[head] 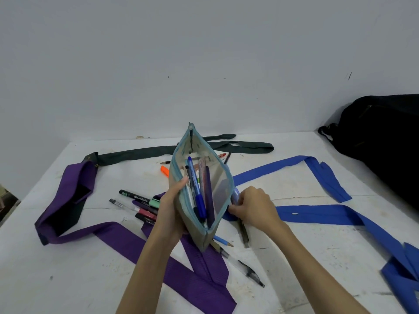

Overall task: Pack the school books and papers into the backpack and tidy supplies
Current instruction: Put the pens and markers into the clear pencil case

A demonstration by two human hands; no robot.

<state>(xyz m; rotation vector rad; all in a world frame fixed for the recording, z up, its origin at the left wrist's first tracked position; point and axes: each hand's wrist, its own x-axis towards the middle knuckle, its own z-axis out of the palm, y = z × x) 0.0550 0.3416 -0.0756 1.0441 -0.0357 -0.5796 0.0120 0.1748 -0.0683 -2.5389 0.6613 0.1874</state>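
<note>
A beige pencil case [221,189] with teal trim stands open on the white table [283,257], with several pens and a ruler inside. My left hand [173,209] grips its left side, thumb over the rim. My right hand [255,208] pinches a blue-white pen [235,196] against the case's right side. Loose markers and pens [140,203] lie to the left of the case. An orange highlighter [165,171] lies behind it. A clear pen [242,266] and a blue pencil [223,241] lie in front. The black backpack [383,141] sits at the far right.
A purple strap [127,243] runs across the front left. A blue strap [326,214] spreads over the right side. A dark green strap [140,152] lies along the back near the grey wall. The table's left edge drops off at the far left.
</note>
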